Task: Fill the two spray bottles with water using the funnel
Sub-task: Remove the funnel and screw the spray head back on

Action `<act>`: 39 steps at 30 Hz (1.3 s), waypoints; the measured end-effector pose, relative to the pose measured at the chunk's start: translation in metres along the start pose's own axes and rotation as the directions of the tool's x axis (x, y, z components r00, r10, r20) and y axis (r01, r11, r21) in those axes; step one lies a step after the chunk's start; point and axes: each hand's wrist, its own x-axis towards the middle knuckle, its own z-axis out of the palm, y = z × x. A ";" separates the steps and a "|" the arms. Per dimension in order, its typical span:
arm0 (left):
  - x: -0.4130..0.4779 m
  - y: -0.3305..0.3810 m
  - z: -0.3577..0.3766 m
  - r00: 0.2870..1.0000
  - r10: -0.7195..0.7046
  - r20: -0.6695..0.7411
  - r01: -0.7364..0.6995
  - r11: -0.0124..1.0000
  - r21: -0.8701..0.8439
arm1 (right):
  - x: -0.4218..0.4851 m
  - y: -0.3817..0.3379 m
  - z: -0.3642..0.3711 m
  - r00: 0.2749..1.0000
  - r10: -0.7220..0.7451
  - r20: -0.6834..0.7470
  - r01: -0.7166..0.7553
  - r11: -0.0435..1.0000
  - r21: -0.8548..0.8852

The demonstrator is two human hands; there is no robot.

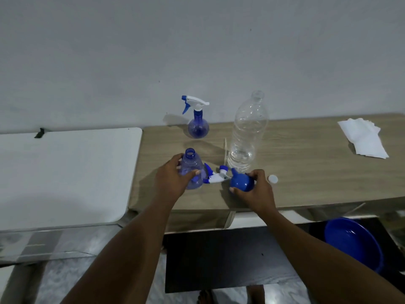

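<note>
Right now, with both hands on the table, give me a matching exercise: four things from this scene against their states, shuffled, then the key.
Things:
1. near spray bottle
2. far spray bottle
3. funnel
4. white cap

States:
A. lies loose on the table, right of the right hand
B. trigger head on, nobody touching it
C. neck open, held by the left hand
D. blue, gripped by the right hand

Pairs: 1-C, 2-B, 3-D, 4-A
</note>
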 end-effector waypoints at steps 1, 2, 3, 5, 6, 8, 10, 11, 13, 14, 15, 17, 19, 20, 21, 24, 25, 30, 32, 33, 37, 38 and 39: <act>-0.001 0.000 0.000 1.000 -0.002 0.003 0.002 1.000 0.005 | 0.000 0.005 0.001 1.000 0.013 0.001 -0.013 0.997 -0.075; -0.001 0.000 0.000 1.000 -0.004 0.007 0.004 1.000 0.007 | 0.001 0.009 0.000 1.000 0.023 0.006 -0.022 0.988 -0.153; -0.001 0.001 0.000 1.000 -0.005 0.008 0.005 1.000 0.006 | 0.002 0.012 0.001 1.000 0.029 0.012 -0.026 0.975 -0.221; -0.001 0.001 0.000 1.000 -0.008 0.001 0.008 1.000 0.010 | 0.004 0.014 0.000 0.999 0.035 0.012 -0.030 0.952 -0.304; -0.001 0.001 0.000 1.000 -0.014 0.001 0.014 1.000 0.010 | 0.004 0.012 0.000 1.000 0.019 0.000 -0.018 0.938 -0.346; -0.001 0.002 0.000 1.000 -0.026 0.002 0.026 1.000 0.006 | 0.003 0.006 0.000 0.990 -0.116 -0.074 0.069 0.883 -0.464; -0.002 0.001 0.000 1.000 -0.028 -0.004 0.028 1.000 -0.004 | 0.003 -0.006 0.002 0.926 -0.361 -0.112 0.245 0.800 -0.547; -0.002 0.002 0.000 1.000 -0.027 -0.007 0.027 1.000 -0.006 | 0.005 -0.014 0.006 0.880 -0.470 -0.062 0.354 0.739 -0.573; -0.004 0.003 -0.001 1.000 -0.023 -0.014 0.023 1.000 0.002 | 0.010 -0.031 0.019 0.823 -0.544 0.161 0.512 0.591 -0.624; -0.005 0.003 -0.002 1.000 -0.019 -0.018 0.019 1.000 0.013 | 0.014 -0.040 0.028 0.829 -0.493 0.266 0.529 0.534 -0.660; -0.006 0.003 -0.003 1.000 -0.016 -0.022 0.016 1.000 0.022 | 0.017 -0.047 0.036 0.852 -0.410 0.325 0.508 0.501 -0.701; -0.008 0.003 -0.005 1.000 -0.013 -0.023 0.013 0.999 0.031 | 0.024 -0.057 0.049 0.904 -0.256 0.341 0.424 0.460 -0.780; -0.011 0.002 -0.010 1.000 -0.017 -0.019 0.018 0.999 0.044 | 0.030 -0.059 0.056 0.928 -0.184 0.324 0.373 0.442 -0.816; -0.012 0.001 -0.012 1.000 -0.022 -0.018 0.023 0.999 0.046 | 0.033 -0.057 0.059 0.930 -0.166 0.328 0.367 0.446 -0.816; -0.013 -0.001 -0.014 0.999 -0.030 -0.018 0.030 0.999 0.043 | 0.036 -0.055 0.061 0.927 -0.155 0.342 0.374 0.459 -0.806; -0.016 -0.006 -0.019 0.999 -0.050 -0.018 0.051 0.998 0.032 | 0.044 -0.050 0.066 0.909 -0.154 0.388 0.405 0.544 -0.735; -0.017 -0.008 -0.020 0.998 -0.055 -0.019 0.055 0.998 0.027 | 0.047 -0.050 0.067 0.901 -0.152 0.406 0.416 0.566 -0.712; -0.017 -0.012 -0.020 0.998 -0.056 -0.024 0.057 0.998 0.035 | 0.060 -0.051 0.064 0.849 -0.129 0.512 0.474 0.613 -0.632; -0.017 -0.013 -0.020 0.998 -0.054 -0.022 0.054 0.998 0.034 | 0.061 -0.051 0.060 0.839 -0.189 0.511 0.498 0.643 -0.581; -0.017 -0.013 -0.020 0.998 -0.052 -0.022 0.053 0.998 0.028 | 0.061 -0.051 0.057 0.834 -0.239 0.497 0.516 0.657 -0.549; -0.015 -0.016 -0.019 0.999 -0.046 -0.029 0.047 0.999 0.023 | 0.058 -0.073 0.037 0.783 -0.484 0.391 0.621 0.649 -0.440; -0.015 -0.016 -0.019 0.998 -0.051 -0.025 0.052 0.998 0.028 | 0.057 -0.085 0.031 0.772 -0.527 0.355 0.635 0.650 -0.417; -0.013 -0.016 -0.019 0.998 -0.053 -0.022 0.054 0.998 0.038 | 0.057 -0.098 0.025 0.765 -0.557 0.324 0.644 0.651 -0.401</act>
